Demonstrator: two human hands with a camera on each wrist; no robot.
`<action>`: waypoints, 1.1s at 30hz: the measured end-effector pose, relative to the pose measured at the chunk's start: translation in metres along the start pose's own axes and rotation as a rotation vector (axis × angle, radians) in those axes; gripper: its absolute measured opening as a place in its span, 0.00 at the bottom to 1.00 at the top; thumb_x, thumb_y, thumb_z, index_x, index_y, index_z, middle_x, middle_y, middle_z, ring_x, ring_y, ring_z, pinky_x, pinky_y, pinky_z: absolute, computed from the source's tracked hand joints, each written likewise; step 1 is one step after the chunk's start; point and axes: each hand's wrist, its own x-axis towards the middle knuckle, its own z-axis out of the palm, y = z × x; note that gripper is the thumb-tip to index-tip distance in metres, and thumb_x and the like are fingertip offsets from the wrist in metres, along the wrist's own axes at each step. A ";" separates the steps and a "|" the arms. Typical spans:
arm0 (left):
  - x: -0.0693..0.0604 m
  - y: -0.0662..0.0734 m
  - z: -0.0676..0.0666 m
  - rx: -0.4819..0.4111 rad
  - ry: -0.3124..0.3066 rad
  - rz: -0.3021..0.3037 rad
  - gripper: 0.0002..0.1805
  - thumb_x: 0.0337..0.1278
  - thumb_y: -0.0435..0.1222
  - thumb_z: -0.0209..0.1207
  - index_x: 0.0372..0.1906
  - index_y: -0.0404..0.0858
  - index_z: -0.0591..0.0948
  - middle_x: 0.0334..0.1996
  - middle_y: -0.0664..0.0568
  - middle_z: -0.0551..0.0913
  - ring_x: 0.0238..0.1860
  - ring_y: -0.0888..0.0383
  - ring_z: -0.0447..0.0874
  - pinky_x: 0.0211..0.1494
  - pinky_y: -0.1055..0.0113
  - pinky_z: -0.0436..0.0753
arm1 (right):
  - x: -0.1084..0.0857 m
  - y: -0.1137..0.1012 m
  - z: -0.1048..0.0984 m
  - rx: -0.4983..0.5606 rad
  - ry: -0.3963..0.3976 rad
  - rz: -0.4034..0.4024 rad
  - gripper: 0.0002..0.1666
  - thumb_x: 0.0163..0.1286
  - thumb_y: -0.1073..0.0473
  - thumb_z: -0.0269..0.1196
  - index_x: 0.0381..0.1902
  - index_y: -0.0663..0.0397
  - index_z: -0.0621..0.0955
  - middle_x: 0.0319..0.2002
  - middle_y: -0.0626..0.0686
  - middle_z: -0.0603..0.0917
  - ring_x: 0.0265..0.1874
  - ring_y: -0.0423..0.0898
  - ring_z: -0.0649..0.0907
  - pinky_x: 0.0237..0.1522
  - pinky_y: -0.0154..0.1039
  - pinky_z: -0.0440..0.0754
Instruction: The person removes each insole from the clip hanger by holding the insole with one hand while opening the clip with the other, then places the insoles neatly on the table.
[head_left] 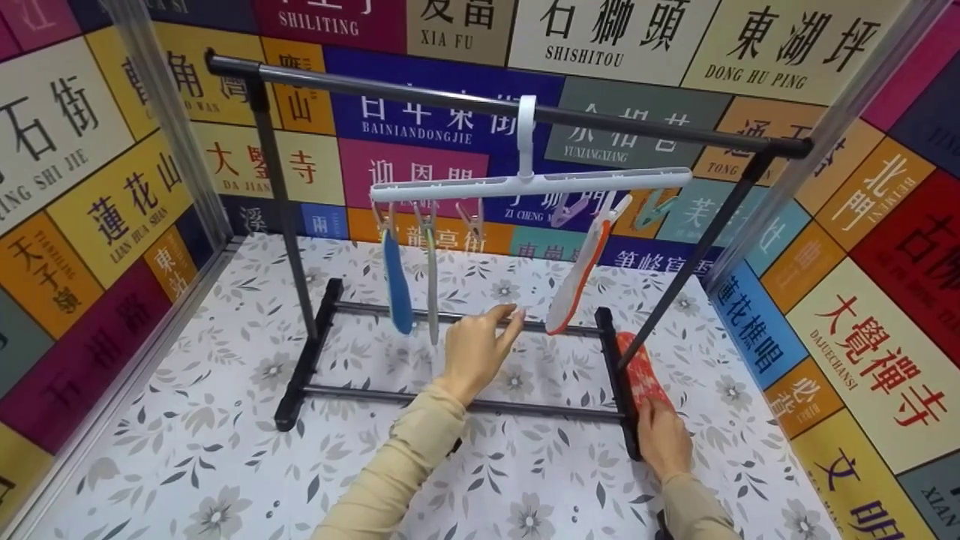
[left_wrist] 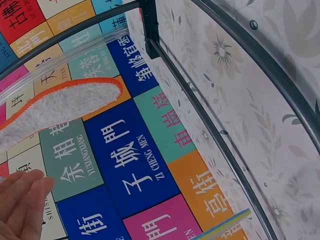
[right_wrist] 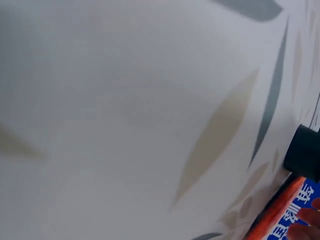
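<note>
A white clip hanger [head_left: 480,187] hangs from the black rack's top bar [head_left: 420,96]. Clipped to it are a blue insole [head_left: 396,289], a thin pale insole [head_left: 433,292] seen edge-on, and a white insole with an orange edge [head_left: 577,281]. My left hand [head_left: 476,349] is raised between the hanging insoles, its fingers loosely bent and holding nothing. In the left wrist view that hand [left_wrist: 22,207] is apart from the orange-edged insole [left_wrist: 65,105]. Beside the rack's right foot, my right hand [head_left: 664,439] grips the near end of a red patterned insole [head_left: 641,367].
Unused clips, among them a pink one [head_left: 471,219], a purple one [head_left: 570,211] and a green one [head_left: 655,210], hang from the hanger. The rack's base bars [head_left: 465,405] lie on a floral-covered table [head_left: 217,450]. Sign-patterned walls [head_left: 862,337] stand behind and at both sides.
</note>
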 end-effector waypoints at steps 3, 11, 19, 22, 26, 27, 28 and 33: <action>0.000 -0.004 0.000 -0.003 -0.001 -0.014 0.17 0.69 0.48 0.56 0.46 0.43 0.88 0.37 0.52 0.91 0.30 0.53 0.90 0.30 0.59 0.84 | 0.002 -0.006 0.001 -0.006 0.033 -0.023 0.21 0.77 0.52 0.51 0.48 0.64 0.82 0.44 0.76 0.82 0.41 0.75 0.82 0.40 0.68 0.75; 0.000 -0.008 0.001 0.000 -0.016 -0.039 0.16 0.68 0.48 0.58 0.47 0.43 0.87 0.37 0.50 0.91 0.30 0.52 0.90 0.31 0.59 0.85 | 0.008 -0.025 0.006 0.012 0.127 -0.102 0.17 0.74 0.52 0.56 0.39 0.61 0.83 0.33 0.72 0.84 0.36 0.73 0.83 0.38 0.66 0.75; 0.011 -0.001 -0.002 -0.044 -0.019 -0.023 0.17 0.70 0.48 0.56 0.48 0.41 0.87 0.39 0.49 0.90 0.32 0.51 0.90 0.36 0.59 0.86 | 0.022 -0.055 0.010 0.092 0.107 -0.150 0.20 0.74 0.53 0.57 0.52 0.63 0.84 0.43 0.66 0.87 0.42 0.67 0.85 0.43 0.62 0.78; 0.018 0.005 -0.004 -0.060 -0.029 -0.012 0.18 0.71 0.48 0.55 0.49 0.40 0.86 0.40 0.48 0.90 0.31 0.52 0.90 0.37 0.60 0.86 | 0.028 -0.068 0.012 0.105 0.122 -0.196 0.20 0.73 0.54 0.59 0.54 0.63 0.83 0.44 0.69 0.86 0.43 0.68 0.85 0.46 0.61 0.79; 0.026 0.010 -0.008 -0.047 -0.054 -0.010 0.20 0.71 0.49 0.53 0.51 0.40 0.86 0.44 0.48 0.90 0.31 0.52 0.90 0.36 0.60 0.86 | 0.035 -0.084 0.016 0.107 0.127 -0.225 0.21 0.71 0.54 0.59 0.57 0.60 0.82 0.48 0.67 0.86 0.44 0.70 0.84 0.47 0.63 0.78; 0.028 0.012 -0.008 -0.039 -0.057 -0.006 0.20 0.71 0.49 0.53 0.51 0.40 0.86 0.44 0.49 0.90 0.31 0.52 0.90 0.36 0.61 0.86 | 0.036 -0.088 0.017 0.099 0.117 -0.224 0.23 0.71 0.53 0.59 0.58 0.59 0.82 0.50 0.66 0.85 0.45 0.70 0.84 0.47 0.63 0.78; 0.029 0.013 -0.009 -0.030 -0.059 -0.003 0.20 0.72 0.50 0.53 0.51 0.41 0.86 0.44 0.49 0.90 0.30 0.52 0.90 0.35 0.61 0.86 | 0.037 -0.092 0.017 0.095 0.104 -0.221 0.24 0.70 0.53 0.59 0.59 0.59 0.81 0.52 0.65 0.85 0.46 0.70 0.83 0.47 0.63 0.78; 0.036 0.018 -0.010 -0.016 -0.053 0.015 0.20 0.72 0.50 0.52 0.51 0.41 0.85 0.43 0.50 0.90 0.32 0.53 0.90 0.33 0.61 0.85 | 0.042 -0.110 0.019 0.085 0.032 -0.217 0.32 0.65 0.52 0.61 0.65 0.59 0.75 0.59 0.65 0.81 0.53 0.67 0.82 0.53 0.60 0.78</action>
